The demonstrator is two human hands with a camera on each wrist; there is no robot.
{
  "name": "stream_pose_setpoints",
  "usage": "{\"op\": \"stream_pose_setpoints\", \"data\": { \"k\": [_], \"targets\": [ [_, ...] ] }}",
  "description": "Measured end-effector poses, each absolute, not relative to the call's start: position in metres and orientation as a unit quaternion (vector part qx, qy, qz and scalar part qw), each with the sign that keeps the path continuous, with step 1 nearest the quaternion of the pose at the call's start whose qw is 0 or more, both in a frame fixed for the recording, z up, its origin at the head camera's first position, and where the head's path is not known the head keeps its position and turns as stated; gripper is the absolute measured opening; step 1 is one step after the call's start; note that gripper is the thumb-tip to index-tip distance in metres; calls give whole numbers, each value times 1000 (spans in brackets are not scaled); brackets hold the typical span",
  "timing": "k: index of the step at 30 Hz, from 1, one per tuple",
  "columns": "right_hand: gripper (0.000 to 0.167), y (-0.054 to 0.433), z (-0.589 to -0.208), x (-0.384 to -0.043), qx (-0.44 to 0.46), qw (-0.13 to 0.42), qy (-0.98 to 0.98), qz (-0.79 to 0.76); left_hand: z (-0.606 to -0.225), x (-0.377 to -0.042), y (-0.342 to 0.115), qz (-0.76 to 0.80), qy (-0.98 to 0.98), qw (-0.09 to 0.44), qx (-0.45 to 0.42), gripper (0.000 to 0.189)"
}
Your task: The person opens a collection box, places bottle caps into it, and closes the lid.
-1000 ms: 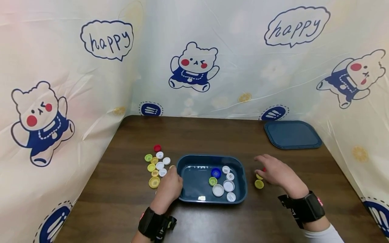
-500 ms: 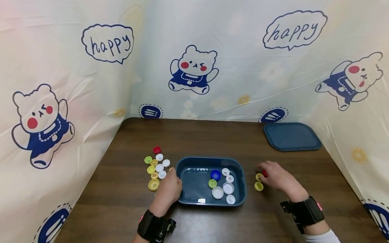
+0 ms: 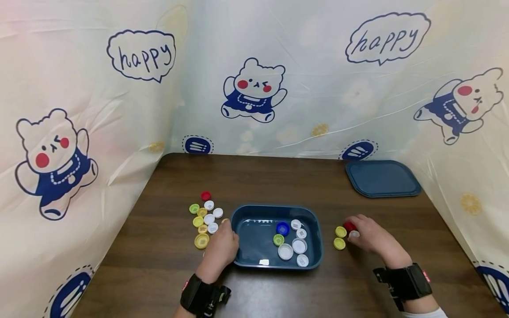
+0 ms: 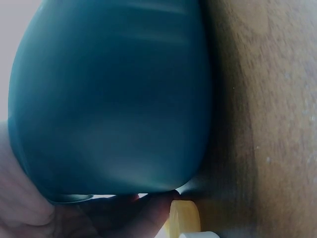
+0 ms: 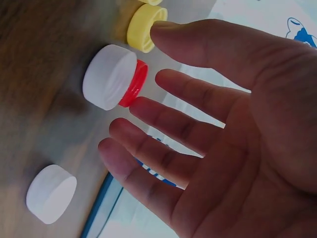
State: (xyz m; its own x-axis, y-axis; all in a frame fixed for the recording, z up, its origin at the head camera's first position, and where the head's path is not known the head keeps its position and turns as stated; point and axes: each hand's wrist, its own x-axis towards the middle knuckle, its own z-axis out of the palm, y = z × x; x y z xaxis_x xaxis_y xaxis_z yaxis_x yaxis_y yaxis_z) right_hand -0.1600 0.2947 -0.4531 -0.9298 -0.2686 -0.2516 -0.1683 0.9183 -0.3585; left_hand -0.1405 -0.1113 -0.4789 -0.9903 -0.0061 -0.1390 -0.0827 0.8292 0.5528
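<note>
My left hand (image 3: 222, 244) grips the left end of a dark blue tray (image 3: 248, 263); in the left wrist view the tray's outer wall (image 4: 109, 99) fills most of the picture. Inside the tray lie a blue bottle cap (image 3: 282, 229), a green cap (image 3: 278, 240) and several white caps (image 3: 285, 252). My right hand (image 3: 375, 240) hovers over a red cap (image 3: 350, 226) and a white cap (image 3: 354, 234). In the right wrist view its fingers (image 5: 163, 158) are extended, one fingertip near the red cap (image 5: 136, 85). Two yellow caps (image 3: 339, 244) sit left of that hand.
Left of the tray is a group of loose caps: several white, yellow (image 3: 201, 241), a green (image 3: 194, 208) and a red (image 3: 205, 195). A flat dark blue tray or lid (image 3: 383, 179) lies at the back right of the wooden table (image 3: 254, 176).
My right hand has shifted right and slightly nearer, off the yellow caps, and a white cap now shows beside the red one. The left hand stays at the tray.
</note>
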Motion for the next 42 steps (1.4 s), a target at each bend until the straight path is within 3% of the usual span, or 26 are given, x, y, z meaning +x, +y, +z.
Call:
{"op": "stream_pose_setpoints", "data": {
  "k": [14,28,35,42],
  "targets": [
    [49,295,-461,-167,-97,139,972,-164,-480,-139,-111,290,953,82,-34,39],
    [22,292,-469,-181,-124,125,974,-142,-480,-137,-108,301,950,76,-35,36],
    [20,293,-461,-185,-133,125,973,-143,-479,-139,-110,292,954,59,-18,34],
    [18,282,-439,-184,-155,88,972,-156,-480,-139,-112,287,957,38,-2,33]
  ]
}}
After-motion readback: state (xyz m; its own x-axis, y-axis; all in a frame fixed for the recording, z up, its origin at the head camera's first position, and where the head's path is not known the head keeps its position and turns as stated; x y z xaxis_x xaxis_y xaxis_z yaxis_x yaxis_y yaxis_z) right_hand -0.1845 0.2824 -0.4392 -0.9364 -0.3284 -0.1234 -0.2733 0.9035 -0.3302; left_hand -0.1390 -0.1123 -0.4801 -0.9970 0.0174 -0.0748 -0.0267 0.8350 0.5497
